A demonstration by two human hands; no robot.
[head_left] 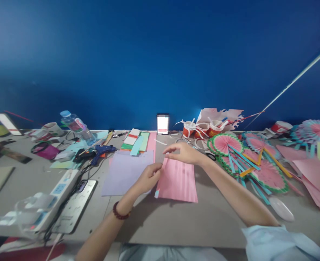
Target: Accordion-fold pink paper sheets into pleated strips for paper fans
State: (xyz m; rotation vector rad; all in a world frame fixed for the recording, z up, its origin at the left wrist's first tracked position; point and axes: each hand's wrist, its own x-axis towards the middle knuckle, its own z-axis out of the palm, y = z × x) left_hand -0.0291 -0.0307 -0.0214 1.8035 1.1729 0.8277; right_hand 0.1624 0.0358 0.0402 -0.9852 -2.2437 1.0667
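Two outstretched hands (149, 177) (184, 153) on pink paper (179, 181).

Both hands work a creased pink paper sheet (177, 180) mid-table: the left hand (148, 177) pinches its left edge, the right hand (184, 153) presses its far edge; a lilac paper sheet (123, 172) lies just left

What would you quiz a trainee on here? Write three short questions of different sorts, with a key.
1. True or false: the left hand and the right hand are both at the pink sheet.
2. What lies directly left of the pink sheet? A. lilac sheet B. frying pan C. shoe
3. Fill in: the bead bracelet is on the ___ wrist.
Key: 1 true; 2 A; 3 left.
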